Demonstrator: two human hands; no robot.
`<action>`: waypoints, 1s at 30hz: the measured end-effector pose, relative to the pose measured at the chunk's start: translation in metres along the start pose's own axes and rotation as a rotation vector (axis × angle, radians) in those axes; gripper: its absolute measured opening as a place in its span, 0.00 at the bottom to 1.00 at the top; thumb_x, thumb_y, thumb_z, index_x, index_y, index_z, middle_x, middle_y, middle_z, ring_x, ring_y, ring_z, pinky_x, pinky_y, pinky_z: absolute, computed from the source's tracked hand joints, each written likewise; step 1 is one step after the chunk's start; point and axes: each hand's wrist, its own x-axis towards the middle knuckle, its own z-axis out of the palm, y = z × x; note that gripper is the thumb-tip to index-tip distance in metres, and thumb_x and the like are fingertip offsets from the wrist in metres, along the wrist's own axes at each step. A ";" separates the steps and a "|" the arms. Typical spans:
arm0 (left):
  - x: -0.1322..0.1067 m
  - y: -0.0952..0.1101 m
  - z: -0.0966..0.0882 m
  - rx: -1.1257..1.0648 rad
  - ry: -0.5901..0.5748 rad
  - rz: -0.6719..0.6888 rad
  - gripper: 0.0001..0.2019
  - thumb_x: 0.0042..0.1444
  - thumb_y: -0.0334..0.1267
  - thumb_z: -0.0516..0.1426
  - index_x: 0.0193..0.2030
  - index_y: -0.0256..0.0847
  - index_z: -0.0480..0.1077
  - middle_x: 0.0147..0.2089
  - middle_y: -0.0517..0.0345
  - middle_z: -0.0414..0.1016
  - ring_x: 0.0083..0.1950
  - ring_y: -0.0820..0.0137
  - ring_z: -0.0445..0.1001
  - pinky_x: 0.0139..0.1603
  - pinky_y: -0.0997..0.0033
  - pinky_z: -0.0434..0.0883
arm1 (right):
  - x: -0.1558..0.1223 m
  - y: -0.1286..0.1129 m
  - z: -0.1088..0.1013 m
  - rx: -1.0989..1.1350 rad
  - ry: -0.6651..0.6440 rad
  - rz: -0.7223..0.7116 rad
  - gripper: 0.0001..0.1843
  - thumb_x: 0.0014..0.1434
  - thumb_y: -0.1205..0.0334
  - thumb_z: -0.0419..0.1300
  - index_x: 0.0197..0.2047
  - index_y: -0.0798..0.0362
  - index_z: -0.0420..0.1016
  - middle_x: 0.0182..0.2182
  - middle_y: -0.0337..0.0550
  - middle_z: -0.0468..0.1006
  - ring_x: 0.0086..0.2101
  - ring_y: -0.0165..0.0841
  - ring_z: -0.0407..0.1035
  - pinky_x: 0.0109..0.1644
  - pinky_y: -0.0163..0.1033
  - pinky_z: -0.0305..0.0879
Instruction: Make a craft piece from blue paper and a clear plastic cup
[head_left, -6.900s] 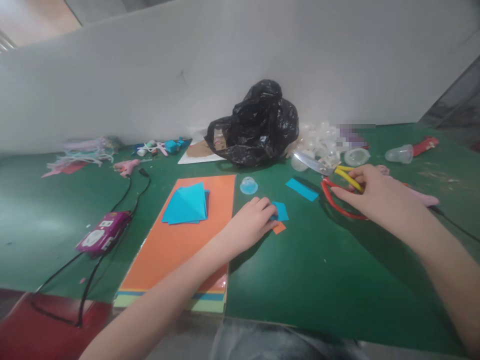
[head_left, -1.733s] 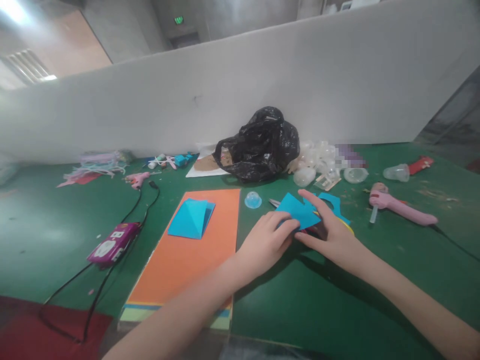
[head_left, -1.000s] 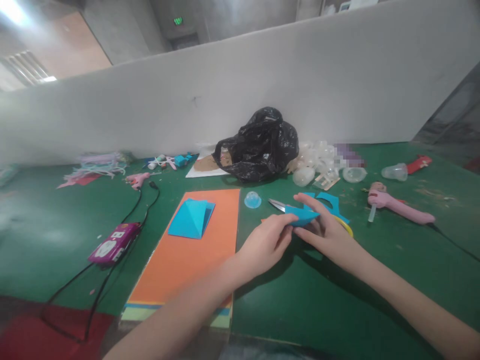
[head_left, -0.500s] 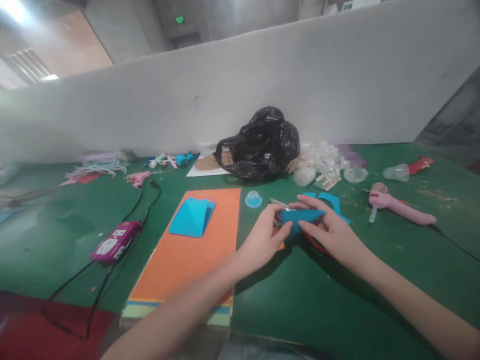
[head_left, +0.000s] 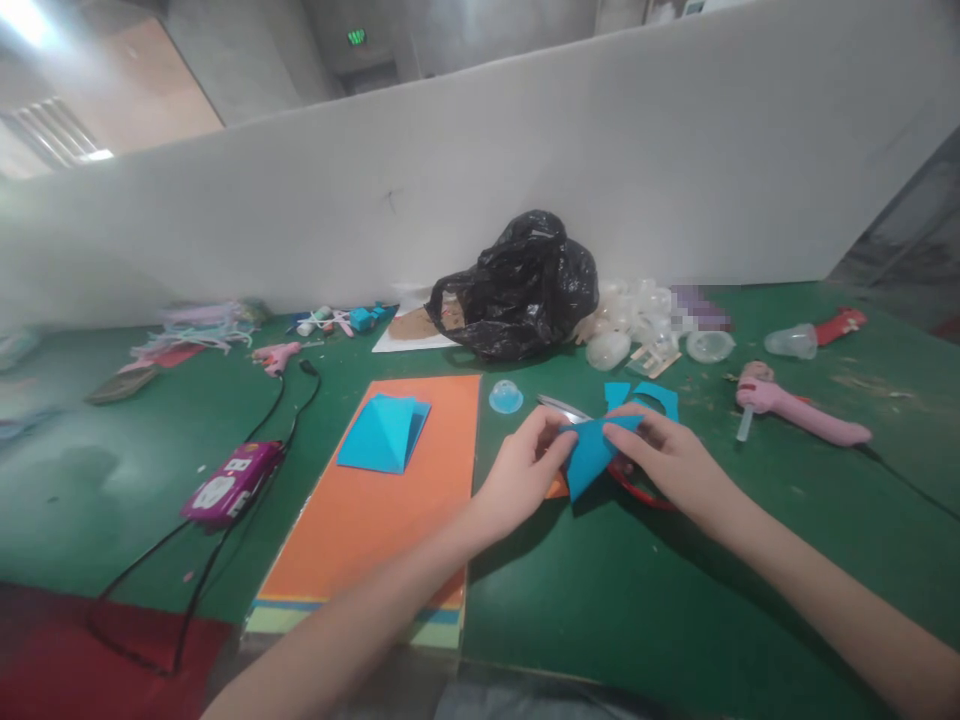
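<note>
Between my two hands is a folded piece of blue paper (head_left: 592, 455), its pointed end hanging down. My left hand (head_left: 529, 455) pinches its left edge, thumb in front. The upper right edge is gripped by my right hand (head_left: 664, 450) between thumb and fingers. Beneath and behind lies a pair of scissors (head_left: 562, 408) with red handles, partly hidden by the paper and hands. Blue paper offcuts (head_left: 658, 397) rest just beyond my right hand. To the left, a folded blue paper shape (head_left: 382, 435) sits on a stack of coloured paper (head_left: 375, 540), orange on top.
A clear bluish plastic dome (head_left: 506, 397) stands behind my left hand. A black plastic bag (head_left: 525, 290) and clear plastic pieces (head_left: 637, 325) lie against the white partition (head_left: 300, 210). On the right is a pink glue gun (head_left: 802, 408); on the left, a purple box (head_left: 234, 484) with black cords.
The blue paper has tilted, so its broad face now shows and its point hangs lower. Both hands keep hold of it, with the fingers shifted slightly. A dark object at far left is now uncovered.
</note>
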 end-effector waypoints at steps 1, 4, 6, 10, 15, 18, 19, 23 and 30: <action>0.000 0.002 0.000 -0.015 0.006 -0.015 0.10 0.66 0.47 0.58 0.42 0.42 0.70 0.36 0.61 0.73 0.37 0.71 0.71 0.41 0.71 0.70 | -0.001 -0.003 -0.001 0.017 -0.020 0.026 0.32 0.54 0.24 0.63 0.29 0.47 0.74 0.18 0.35 0.72 0.21 0.32 0.67 0.26 0.38 0.67; 0.000 0.006 0.000 -0.072 0.019 -0.042 0.13 0.65 0.50 0.59 0.42 0.42 0.69 0.34 0.62 0.73 0.36 0.72 0.72 0.39 0.72 0.71 | -0.002 -0.011 -0.002 0.058 -0.043 0.097 0.36 0.48 0.20 0.64 0.21 0.47 0.67 0.16 0.36 0.70 0.19 0.31 0.64 0.25 0.39 0.64; 0.000 0.007 0.000 -0.120 -0.017 -0.070 0.16 0.63 0.53 0.61 0.44 0.43 0.68 0.33 0.64 0.73 0.32 0.74 0.72 0.36 0.73 0.71 | -0.002 -0.013 -0.004 0.046 -0.039 0.097 0.37 0.47 0.19 0.64 0.21 0.47 0.68 0.16 0.37 0.70 0.19 0.31 0.64 0.26 0.39 0.64; 0.000 0.003 0.000 -0.159 -0.167 -0.147 0.23 0.58 0.57 0.65 0.48 0.42 0.67 0.27 0.67 0.72 0.23 0.76 0.68 0.27 0.74 0.68 | -0.001 -0.012 -0.006 0.022 -0.021 0.081 0.36 0.50 0.21 0.63 0.21 0.48 0.69 0.16 0.36 0.70 0.20 0.31 0.64 0.27 0.39 0.65; 0.002 0.000 0.001 -0.152 -0.139 -0.149 0.22 0.59 0.57 0.63 0.45 0.40 0.67 0.26 0.64 0.74 0.21 0.77 0.68 0.24 0.76 0.65 | -0.002 -0.016 -0.006 0.033 -0.060 0.058 0.30 0.52 0.27 0.66 0.25 0.47 0.70 0.19 0.36 0.73 0.22 0.32 0.67 0.27 0.38 0.66; 0.002 0.002 0.001 -0.173 -0.108 -0.154 0.23 0.60 0.60 0.62 0.47 0.41 0.66 0.28 0.62 0.77 0.23 0.75 0.71 0.24 0.76 0.66 | -0.005 -0.022 -0.004 0.029 -0.173 0.011 0.25 0.56 0.34 0.65 0.27 0.46 0.69 0.19 0.34 0.71 0.22 0.32 0.65 0.26 0.37 0.65; 0.002 0.003 0.001 -0.178 -0.102 -0.153 0.24 0.60 0.60 0.62 0.47 0.42 0.66 0.29 0.61 0.78 0.23 0.74 0.72 0.25 0.75 0.67 | -0.006 -0.023 -0.004 0.022 -0.196 0.000 0.23 0.58 0.36 0.64 0.28 0.46 0.69 0.19 0.33 0.71 0.21 0.31 0.64 0.25 0.37 0.64; 0.002 0.004 0.002 -0.148 -0.051 -0.107 0.21 0.62 0.60 0.59 0.41 0.41 0.69 0.30 0.63 0.73 0.28 0.74 0.72 0.32 0.73 0.71 | -0.006 -0.022 -0.006 0.017 -0.213 -0.005 0.22 0.59 0.37 0.63 0.29 0.45 0.67 0.18 0.30 0.66 0.19 0.30 0.61 0.23 0.36 0.61; 0.005 0.001 0.001 -0.101 -0.010 -0.032 0.16 0.68 0.51 0.56 0.33 0.42 0.66 0.30 0.62 0.71 0.34 0.73 0.72 0.42 0.70 0.73 | -0.003 -0.015 -0.011 0.015 -0.163 0.007 0.24 0.58 0.35 0.63 0.28 0.45 0.65 0.19 0.30 0.63 0.22 0.31 0.61 0.26 0.37 0.62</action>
